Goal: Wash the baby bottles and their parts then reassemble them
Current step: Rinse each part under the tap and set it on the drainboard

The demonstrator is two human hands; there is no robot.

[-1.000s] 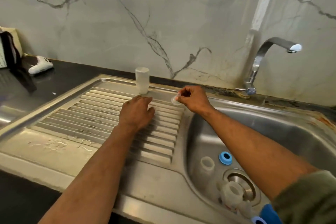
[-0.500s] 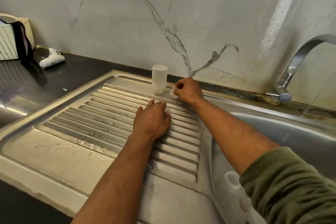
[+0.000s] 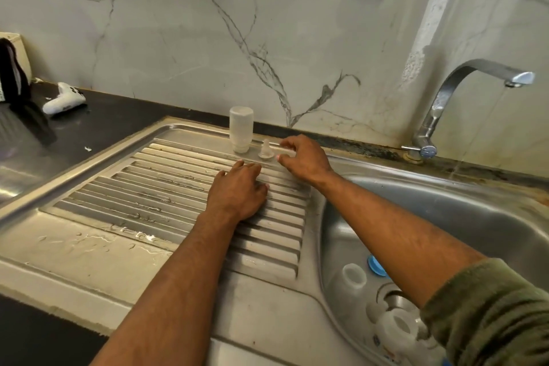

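A clear baby bottle stands upside down at the back of the steel drainboard. Just right of it a clear teat stands upright on the board. My right hand hovers beside the teat with fingers loosely spread, holding nothing. My left hand rests flat on the drainboard ribs. In the sink basin lie a small clear bottle, a blue ring partly behind my right forearm, and another clear bottle near the drain.
A steel tap at the back right lets a thin stream of water run. On the black counter at left lie a white handheld device and a black item against a white basket. The marble wall closes the back.
My right hand has set the teat down beside the upturned bottle and let it go. The left hand stayed on the ribs. The view swung back right toward the sink.
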